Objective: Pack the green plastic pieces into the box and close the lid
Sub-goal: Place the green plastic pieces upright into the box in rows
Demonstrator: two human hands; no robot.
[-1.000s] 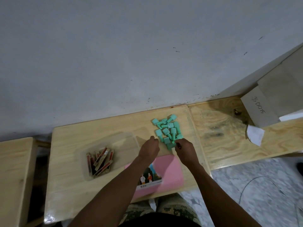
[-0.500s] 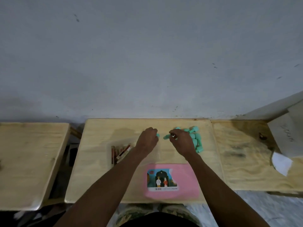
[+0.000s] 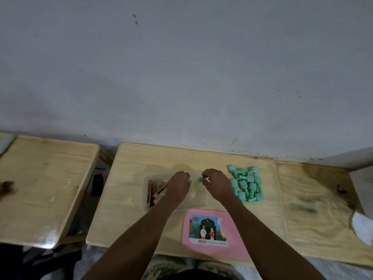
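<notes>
A clear plastic box (image 3: 198, 201) lies open on the wooden desk (image 3: 129, 209), with several red-brown flat pieces (image 3: 154, 191) stacked at its left end. Over the box, my left hand (image 3: 178, 187) pinches a green plastic piece (image 3: 189, 180) at its fingertips. My right hand (image 3: 217, 183) holds another green piece (image 3: 199, 179) beside it. A pile of green pieces (image 3: 245, 184) lies to the right of my right hand. The pink lid (image 3: 214, 233) with a picture label rests at the desk's near edge.
A second wooden desk (image 3: 40, 188) stands to the left across a gap. Another wooden surface (image 3: 314, 209) joins on the right, with white paper (image 3: 361, 227) and a box at its far right. A grey wall rises behind.
Both hands have moved left from the green pile to above the clear box, each carrying a green piece. The camera has swung, so the desk sits more centred.
</notes>
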